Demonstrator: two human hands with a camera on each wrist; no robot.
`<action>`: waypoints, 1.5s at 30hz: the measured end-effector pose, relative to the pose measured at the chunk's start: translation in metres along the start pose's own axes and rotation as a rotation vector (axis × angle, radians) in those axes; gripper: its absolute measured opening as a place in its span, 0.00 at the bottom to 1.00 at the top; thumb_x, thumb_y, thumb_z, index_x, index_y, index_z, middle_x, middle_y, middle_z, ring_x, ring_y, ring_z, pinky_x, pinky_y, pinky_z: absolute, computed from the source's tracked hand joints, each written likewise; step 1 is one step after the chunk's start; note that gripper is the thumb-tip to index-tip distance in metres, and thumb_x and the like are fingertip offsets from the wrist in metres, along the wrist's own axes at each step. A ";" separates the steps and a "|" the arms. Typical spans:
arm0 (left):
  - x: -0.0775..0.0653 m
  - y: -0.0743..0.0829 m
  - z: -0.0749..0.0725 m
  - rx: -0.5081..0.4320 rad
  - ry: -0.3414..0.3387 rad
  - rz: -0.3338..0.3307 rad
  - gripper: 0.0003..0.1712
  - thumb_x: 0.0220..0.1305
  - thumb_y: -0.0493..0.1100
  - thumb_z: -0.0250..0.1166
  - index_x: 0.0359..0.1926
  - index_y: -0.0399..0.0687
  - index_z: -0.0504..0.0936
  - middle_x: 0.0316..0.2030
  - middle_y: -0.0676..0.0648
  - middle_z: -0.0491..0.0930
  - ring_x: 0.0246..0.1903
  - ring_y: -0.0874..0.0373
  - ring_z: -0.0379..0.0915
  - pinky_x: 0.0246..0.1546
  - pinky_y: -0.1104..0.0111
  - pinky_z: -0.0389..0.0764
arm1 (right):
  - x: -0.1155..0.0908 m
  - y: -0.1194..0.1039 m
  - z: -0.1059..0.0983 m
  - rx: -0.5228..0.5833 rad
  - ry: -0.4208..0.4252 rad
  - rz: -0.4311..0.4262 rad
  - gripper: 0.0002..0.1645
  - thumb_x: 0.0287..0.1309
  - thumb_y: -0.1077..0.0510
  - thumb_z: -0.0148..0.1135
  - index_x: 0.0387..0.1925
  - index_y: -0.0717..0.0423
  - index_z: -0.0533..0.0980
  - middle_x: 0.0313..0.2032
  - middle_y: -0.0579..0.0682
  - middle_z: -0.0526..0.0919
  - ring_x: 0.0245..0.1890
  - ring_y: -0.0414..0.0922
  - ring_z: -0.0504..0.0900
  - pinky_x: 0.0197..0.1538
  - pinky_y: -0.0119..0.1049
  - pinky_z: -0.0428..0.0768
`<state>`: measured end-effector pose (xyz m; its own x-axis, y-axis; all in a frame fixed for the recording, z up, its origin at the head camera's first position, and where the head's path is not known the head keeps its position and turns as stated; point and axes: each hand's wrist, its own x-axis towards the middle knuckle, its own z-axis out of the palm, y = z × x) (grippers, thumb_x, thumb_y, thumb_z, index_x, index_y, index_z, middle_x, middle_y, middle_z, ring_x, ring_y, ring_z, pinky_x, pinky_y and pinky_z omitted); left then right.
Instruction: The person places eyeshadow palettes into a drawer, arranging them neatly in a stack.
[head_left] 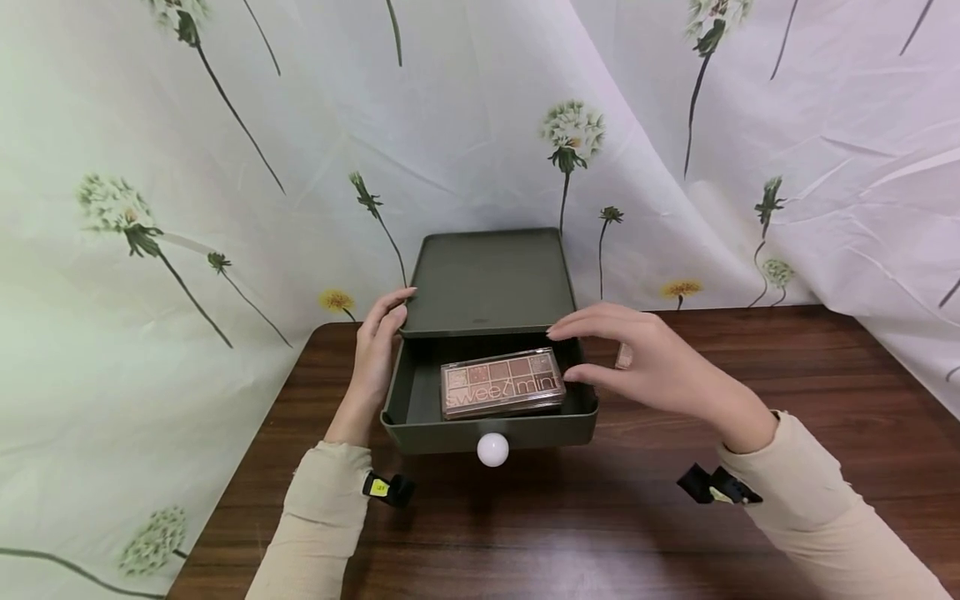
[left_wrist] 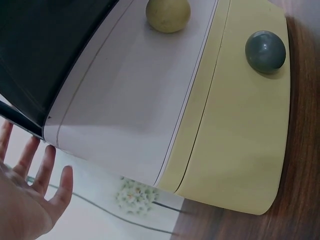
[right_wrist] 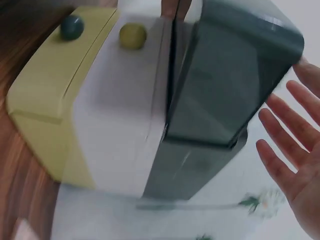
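Observation:
A dark green drawer (head_left: 487, 435) with a round white knob (head_left: 492, 450) is pulled out of the top of a small drawer cabinet (head_left: 491, 283). Inside it lies an eyeshadow palette (head_left: 501, 383) with a clear lid lettered "sweet mint", slightly slanted. My left hand (head_left: 375, 350) rests its fingers against the cabinet's left side; the left wrist view shows them spread along the edge. Over the drawer's right side is my right hand (head_left: 637, 350), thumb and fingers apart, the thumb close to the palette's right end. Whether it touches the palette I cannot tell.
Below the green drawer are a white drawer (left_wrist: 135, 100) with a yellow knob (left_wrist: 168, 14) and a yellow drawer (left_wrist: 235, 125) with a green knob (left_wrist: 265, 52). The cabinet stands on a dark wooden table (head_left: 675, 517). Behind hangs a white cloth (head_left: 480, 125) printed with flowers.

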<state>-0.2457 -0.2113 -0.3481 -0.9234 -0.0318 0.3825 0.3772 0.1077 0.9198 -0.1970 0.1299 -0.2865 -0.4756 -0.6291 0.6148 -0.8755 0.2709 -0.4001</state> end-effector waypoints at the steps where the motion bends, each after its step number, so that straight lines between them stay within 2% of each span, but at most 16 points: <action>1: 0.000 0.001 0.000 -0.001 0.002 -0.001 0.25 0.75 0.46 0.47 0.66 0.39 0.72 0.68 0.48 0.66 0.58 0.58 0.64 0.52 0.60 0.62 | -0.004 0.003 -0.002 -0.001 0.013 0.007 0.29 0.47 0.67 0.76 0.54 0.53 0.81 0.53 0.46 0.82 0.53 0.43 0.79 0.48 0.28 0.75; 3: 0.000 0.002 0.001 -0.003 0.006 -0.003 0.25 0.75 0.46 0.47 0.66 0.39 0.72 0.68 0.48 0.66 0.57 0.58 0.64 0.52 0.60 0.62 | -0.014 0.010 -0.007 -0.003 0.040 0.014 0.30 0.45 0.69 0.76 0.53 0.55 0.81 0.52 0.47 0.83 0.53 0.43 0.79 0.51 0.27 0.74; 5: 0.000 0.003 0.001 -0.003 0.008 -0.003 0.25 0.75 0.46 0.47 0.66 0.39 0.72 0.68 0.47 0.67 0.56 0.58 0.64 0.51 0.61 0.62 | -0.023 0.018 -0.010 -0.014 0.063 0.011 0.31 0.42 0.71 0.77 0.52 0.56 0.81 0.51 0.48 0.83 0.55 0.43 0.79 0.59 0.29 0.71; 6: 0.000 0.004 0.001 -0.002 0.009 -0.003 0.25 0.75 0.47 0.47 0.66 0.39 0.72 0.67 0.47 0.67 0.56 0.58 0.65 0.51 0.61 0.62 | -0.028 0.022 -0.011 -0.013 0.072 0.014 0.31 0.42 0.72 0.76 0.52 0.56 0.81 0.51 0.49 0.84 0.55 0.42 0.79 0.60 0.29 0.71; 11: 0.000 0.005 0.002 0.007 0.016 -0.002 0.25 0.75 0.47 0.47 0.66 0.39 0.72 0.67 0.48 0.67 0.54 0.59 0.65 0.50 0.62 0.63 | -0.050 0.043 -0.014 -0.030 0.118 0.071 0.31 0.41 0.74 0.76 0.51 0.54 0.82 0.49 0.48 0.85 0.54 0.38 0.79 0.58 0.27 0.71; 17: 0.000 0.003 0.002 -0.008 0.023 0.007 0.25 0.75 0.46 0.47 0.65 0.38 0.73 0.64 0.49 0.69 0.51 0.58 0.67 0.48 0.64 0.64 | -0.073 0.069 -0.012 -0.065 0.135 0.212 0.27 0.45 0.72 0.75 0.50 0.56 0.82 0.47 0.51 0.85 0.48 0.34 0.80 0.52 0.23 0.73; 21: -0.001 0.002 0.001 -0.006 0.024 0.016 0.25 0.75 0.47 0.48 0.65 0.39 0.73 0.63 0.51 0.69 0.51 0.58 0.68 0.48 0.63 0.65 | -0.085 0.084 -0.010 -0.084 0.115 0.313 0.25 0.51 0.68 0.74 0.52 0.53 0.82 0.48 0.52 0.85 0.47 0.34 0.79 0.48 0.24 0.74; 23: -0.001 0.002 0.001 -0.005 0.025 0.019 0.25 0.75 0.47 0.48 0.65 0.39 0.73 0.63 0.51 0.69 0.51 0.58 0.68 0.48 0.63 0.65 | -0.089 0.092 -0.009 -0.095 0.098 0.359 0.23 0.53 0.65 0.73 0.53 0.53 0.82 0.49 0.52 0.84 0.47 0.38 0.80 0.47 0.26 0.74; 30: -0.002 0.001 0.001 -0.002 0.021 0.018 0.25 0.75 0.47 0.47 0.65 0.39 0.72 0.66 0.48 0.68 0.54 0.58 0.66 0.51 0.61 0.64 | -0.102 0.116 -0.004 -0.114 0.037 0.507 0.22 0.58 0.58 0.71 0.55 0.55 0.80 0.52 0.54 0.83 0.55 0.54 0.78 0.53 0.53 0.74; 32: -0.002 0.000 0.002 -0.004 0.018 0.018 0.25 0.76 0.47 0.47 0.65 0.39 0.72 0.66 0.48 0.67 0.55 0.58 0.66 0.50 0.61 0.64 | -0.106 0.124 -0.004 -0.100 0.016 0.546 0.24 0.58 0.57 0.71 0.56 0.57 0.79 0.53 0.56 0.82 0.56 0.57 0.76 0.53 0.56 0.73; 39: -0.001 0.001 0.002 -0.008 0.029 0.019 0.25 0.75 0.46 0.47 0.65 0.38 0.73 0.66 0.48 0.69 0.53 0.58 0.67 0.50 0.63 0.65 | -0.116 0.148 -0.007 -0.090 -0.073 0.644 0.30 0.57 0.52 0.72 0.59 0.57 0.77 0.56 0.62 0.79 0.57 0.62 0.76 0.54 0.61 0.72; 45: 0.000 0.000 0.003 -0.018 0.031 0.021 0.25 0.75 0.46 0.48 0.65 0.38 0.73 0.65 0.47 0.69 0.52 0.59 0.68 0.49 0.65 0.66 | -0.122 0.163 -0.008 -0.054 -0.103 0.698 0.33 0.56 0.54 0.73 0.60 0.63 0.75 0.56 0.64 0.77 0.57 0.63 0.75 0.56 0.61 0.71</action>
<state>-0.2455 -0.2083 -0.3481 -0.9129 -0.0607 0.4037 0.3978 0.0906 0.9130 -0.2819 0.2567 -0.4216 -0.9192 -0.3604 0.1584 -0.3734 0.6705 -0.6411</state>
